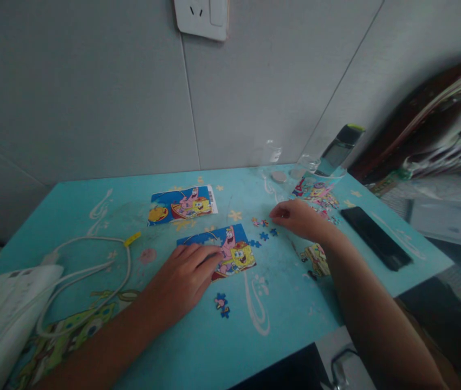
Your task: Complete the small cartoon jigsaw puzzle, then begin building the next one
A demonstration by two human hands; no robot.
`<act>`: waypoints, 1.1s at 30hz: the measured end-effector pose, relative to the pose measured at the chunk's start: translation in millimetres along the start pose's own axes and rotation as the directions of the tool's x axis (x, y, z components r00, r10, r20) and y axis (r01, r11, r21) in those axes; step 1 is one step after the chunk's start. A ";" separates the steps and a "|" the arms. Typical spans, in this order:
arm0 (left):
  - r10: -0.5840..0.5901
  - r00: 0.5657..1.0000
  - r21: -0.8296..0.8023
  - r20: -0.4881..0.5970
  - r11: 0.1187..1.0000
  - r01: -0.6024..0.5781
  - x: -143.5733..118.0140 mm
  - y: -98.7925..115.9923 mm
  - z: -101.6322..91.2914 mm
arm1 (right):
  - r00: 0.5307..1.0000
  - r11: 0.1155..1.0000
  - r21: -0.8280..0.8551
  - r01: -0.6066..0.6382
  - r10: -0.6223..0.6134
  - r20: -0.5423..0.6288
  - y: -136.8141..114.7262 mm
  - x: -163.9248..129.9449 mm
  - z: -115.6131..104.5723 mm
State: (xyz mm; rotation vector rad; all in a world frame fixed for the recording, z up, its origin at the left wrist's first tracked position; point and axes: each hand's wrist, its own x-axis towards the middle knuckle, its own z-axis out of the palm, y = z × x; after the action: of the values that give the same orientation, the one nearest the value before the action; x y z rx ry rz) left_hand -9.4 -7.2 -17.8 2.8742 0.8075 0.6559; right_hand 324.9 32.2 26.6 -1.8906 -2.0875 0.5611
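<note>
A partly built cartoon jigsaw puzzle [230, 250] lies in the middle of the light blue table [197, 346]. My left hand [183, 279] rests flat on its left part, fingers spread. My right hand [301, 218] hovers low over several loose blue puzzle pieces [263, 236] to the right of the puzzle, fingers curled; whether it pinches one I cannot tell. A printed reference picture [182, 205] sits behind the puzzle. One loose piece [222, 304] lies in front of the puzzle.
A black phone [375, 237] lies at the right. A pile of puzzle pieces [320, 196] and a clear bottle [331, 157] sit at the back right. A white power strip [2, 319] with a coiled cable [92, 271] occupies the left. A wall socket [201, 19] is above.
</note>
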 end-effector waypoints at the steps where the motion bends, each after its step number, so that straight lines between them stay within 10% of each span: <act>1: -0.001 1.000 -0.002 -0.005 1.000 0.001 -1.0 -0.4 0.4 | 0.999 1.000 0.028 0.013 -0.015 0.051 2.1 -0.7 -1.6; 6: -0.002 1.000 -0.021 -0.006 1.000 0.002 -1.7 -0.3 -1.1 | 0.974 0.996 0.088 0.018 -0.038 0.223 6.7 -5.7 -7.5; 22: -0.174 0.974 0.142 -0.144 0.971 0.195 -11.6 -33.7 -31.9 | 0.997 0.998 0.039 0.041 -0.043 0.069 7.7 5.6 11.6; 33: -0.180 0.982 0.112 -0.060 0.976 0.186 -10.7 -30.9 -26.0 | 0.961 0.827 0.541 0.151 -0.251 0.116 -56.8 -15.8 41.6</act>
State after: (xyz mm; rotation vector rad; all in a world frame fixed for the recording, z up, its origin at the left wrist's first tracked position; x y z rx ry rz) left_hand -43.4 13.0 -4.3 2.8471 1.1389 0.6810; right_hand 257.6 8.1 16.4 -1.3265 -1.9309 1.1567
